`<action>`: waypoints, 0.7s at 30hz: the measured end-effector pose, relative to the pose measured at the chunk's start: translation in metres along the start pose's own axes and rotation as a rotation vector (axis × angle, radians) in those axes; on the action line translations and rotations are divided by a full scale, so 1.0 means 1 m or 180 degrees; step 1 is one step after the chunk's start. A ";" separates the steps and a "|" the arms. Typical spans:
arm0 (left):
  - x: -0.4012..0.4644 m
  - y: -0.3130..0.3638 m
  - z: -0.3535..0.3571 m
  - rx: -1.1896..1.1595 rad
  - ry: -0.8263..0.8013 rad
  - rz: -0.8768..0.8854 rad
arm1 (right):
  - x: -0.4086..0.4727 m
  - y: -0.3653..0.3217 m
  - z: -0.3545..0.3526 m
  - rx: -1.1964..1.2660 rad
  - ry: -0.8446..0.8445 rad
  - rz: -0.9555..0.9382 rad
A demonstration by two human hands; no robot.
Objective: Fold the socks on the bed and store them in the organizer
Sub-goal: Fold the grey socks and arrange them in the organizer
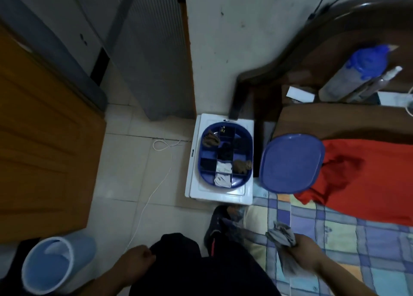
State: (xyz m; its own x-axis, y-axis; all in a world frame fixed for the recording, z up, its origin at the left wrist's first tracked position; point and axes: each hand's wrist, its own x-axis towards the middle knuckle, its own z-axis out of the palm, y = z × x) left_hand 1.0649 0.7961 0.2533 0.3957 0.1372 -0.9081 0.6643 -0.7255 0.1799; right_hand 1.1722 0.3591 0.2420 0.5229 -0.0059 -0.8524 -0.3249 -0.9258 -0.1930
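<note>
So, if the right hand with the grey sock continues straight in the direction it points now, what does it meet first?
The right hand, its grip on the grey folded sock, points up-left toward the stool. Probably it first meets the blue oval plastic organizer on the white square stool, though depth is unclear from one view.

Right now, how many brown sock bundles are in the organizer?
2: one brown sock bundle in an upper-left compartment of the organizer, another brown bundle in a lower-right compartment. Dark compartments may hide more.
</note>
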 end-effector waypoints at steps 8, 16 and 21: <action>0.056 0.087 -0.050 -0.0489 0.0274 0.0208 | 0.081 -0.071 -0.071 0.0494 0.0303 -0.0213; 0.178 0.152 -0.074 -0.0267 -0.0064 0.0373 | 0.158 -0.119 -0.065 0.1319 0.0279 -0.0385; 0.261 0.178 -0.084 -0.0637 0.0273 0.0433 | 0.201 -0.164 -0.064 0.2502 0.0162 -0.0717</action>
State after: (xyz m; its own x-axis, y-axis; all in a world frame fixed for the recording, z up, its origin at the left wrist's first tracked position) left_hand 1.3394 0.7592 0.0799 0.5367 0.1106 -0.8365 0.7102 -0.5944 0.3771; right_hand 1.3806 0.4854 0.1335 0.6707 0.1140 -0.7329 -0.6554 -0.3717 -0.6575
